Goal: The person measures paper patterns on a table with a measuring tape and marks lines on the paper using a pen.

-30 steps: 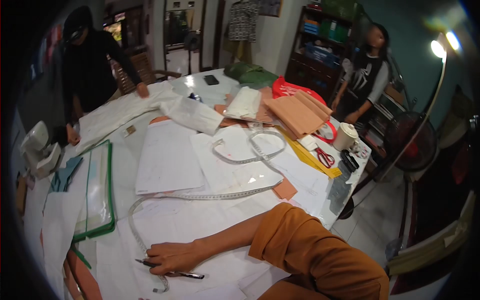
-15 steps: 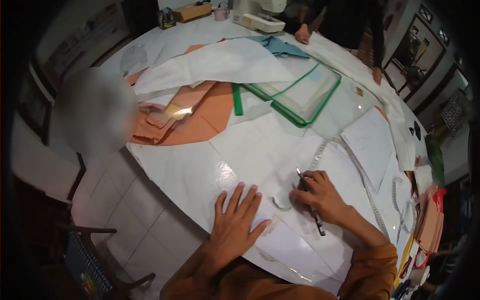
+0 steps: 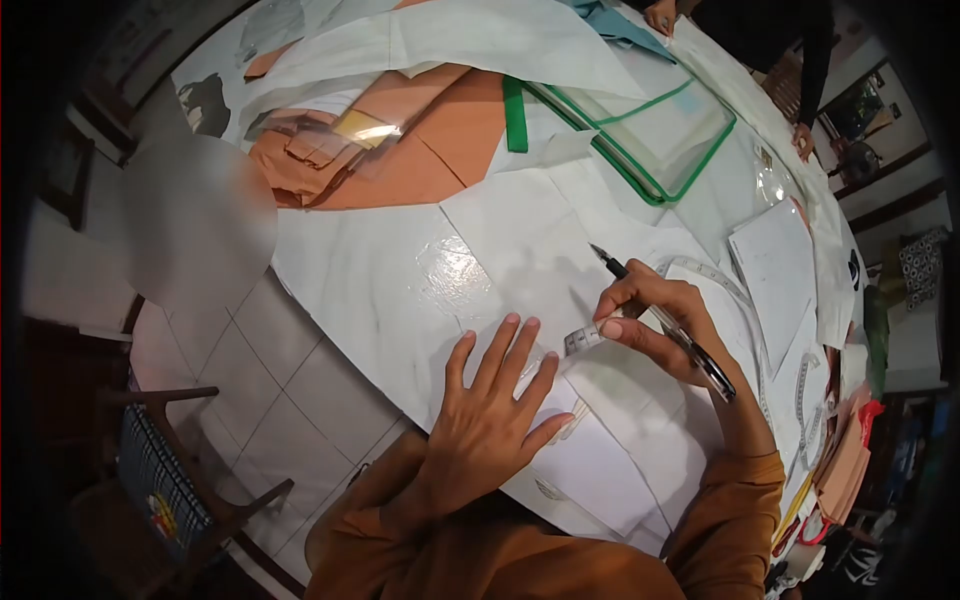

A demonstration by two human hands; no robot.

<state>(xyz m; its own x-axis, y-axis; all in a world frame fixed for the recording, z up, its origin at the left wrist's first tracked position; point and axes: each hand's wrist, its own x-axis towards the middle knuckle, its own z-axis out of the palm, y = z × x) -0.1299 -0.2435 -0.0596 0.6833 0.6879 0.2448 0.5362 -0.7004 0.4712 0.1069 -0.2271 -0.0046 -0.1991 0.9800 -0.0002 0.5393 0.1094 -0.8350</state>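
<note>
Inboard, right hand point(image 3: 688, 305) pinches tape point(image 3: 580, 340); left hand point(image 3: 485, 422) near table edge point(image 3: 350, 328).

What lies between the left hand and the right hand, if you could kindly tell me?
The end of the measuring tape, pinched by the right hand, shows there in the head view.

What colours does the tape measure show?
The tape measure is white with dark markings; head view shows it.

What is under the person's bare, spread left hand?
A flat white paper sheet shows at the thumb side of the left hand; whatever lies directly beneath its palm is hidden.
</note>
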